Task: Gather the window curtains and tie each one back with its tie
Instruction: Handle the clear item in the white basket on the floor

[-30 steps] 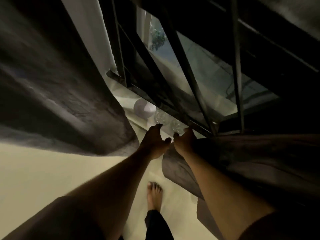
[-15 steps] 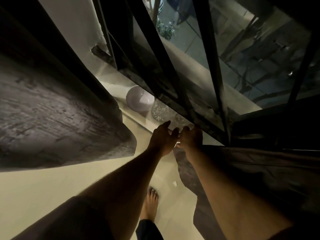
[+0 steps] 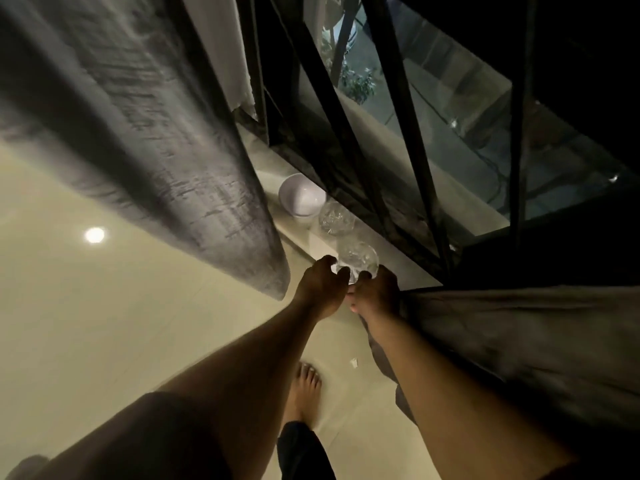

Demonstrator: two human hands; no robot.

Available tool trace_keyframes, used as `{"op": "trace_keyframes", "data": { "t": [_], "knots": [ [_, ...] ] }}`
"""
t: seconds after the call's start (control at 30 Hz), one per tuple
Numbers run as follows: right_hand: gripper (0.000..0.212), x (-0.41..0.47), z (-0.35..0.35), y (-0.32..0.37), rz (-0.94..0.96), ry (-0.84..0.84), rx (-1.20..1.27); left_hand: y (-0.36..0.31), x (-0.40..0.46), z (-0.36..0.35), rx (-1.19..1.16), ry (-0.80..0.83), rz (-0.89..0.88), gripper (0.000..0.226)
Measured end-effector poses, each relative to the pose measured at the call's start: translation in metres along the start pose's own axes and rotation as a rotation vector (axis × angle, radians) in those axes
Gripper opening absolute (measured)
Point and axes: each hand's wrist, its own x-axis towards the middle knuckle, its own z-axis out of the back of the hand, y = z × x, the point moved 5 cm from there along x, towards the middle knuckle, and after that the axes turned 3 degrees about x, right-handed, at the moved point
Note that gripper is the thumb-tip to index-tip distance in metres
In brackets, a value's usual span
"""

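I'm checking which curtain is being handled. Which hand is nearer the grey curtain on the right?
Right. The right hand touches the right curtain at its edge, though its grip is unclear. The left hand sits just beyond it, farther from the fabric.

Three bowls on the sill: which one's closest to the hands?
The glass bowl at the near end of the row, just beyond both hands' fingertips. The second glass bowl and white bowl sit farther along.
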Motion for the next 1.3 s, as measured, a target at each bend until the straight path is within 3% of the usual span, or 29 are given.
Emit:
{"op": "trace_keyframes", "data": {
  "t": [0.17, 0.27, 0.67, 1.03, 1.2, 1.3],
  "knots": [
    [0.023, -0.063, -0.018, -0.001, 0.100, 0.078, -0.054, 0.019, -0.060, 0.037, -0.023, -0.053, -0.049, 0.039],
    [0.028, -0.111, -0.032, -0.002, 0.170, 0.055, -0.061, 0.039, -0.105, 0.065, -0.016, -0.094, -0.072, 0.036],
    [0.038, -0.395, -0.156, -0.009, 0.525, 0.338, -0.350, 0.209, -0.350, 0.218, -0.324, -0.406, 0.060, 0.029],
    [0.032, -0.609, -0.300, -0.056, 0.826, 0.714, -0.554, 0.381, -0.553, 0.310, -0.499, -0.931, 0.249, 0.030],
    [0.024, -0.692, -0.334, -0.100, 0.982, 0.901, -0.607, 0.449, -0.642, 0.298, -0.577, -1.215, 0.374, 0.027],
    [0.017, -0.717, -0.349, -0.136, 1.045, 0.961, -0.701, 0.484, -0.675, 0.270, -0.670, -1.266, 0.459, 0.026]
  ]
}}
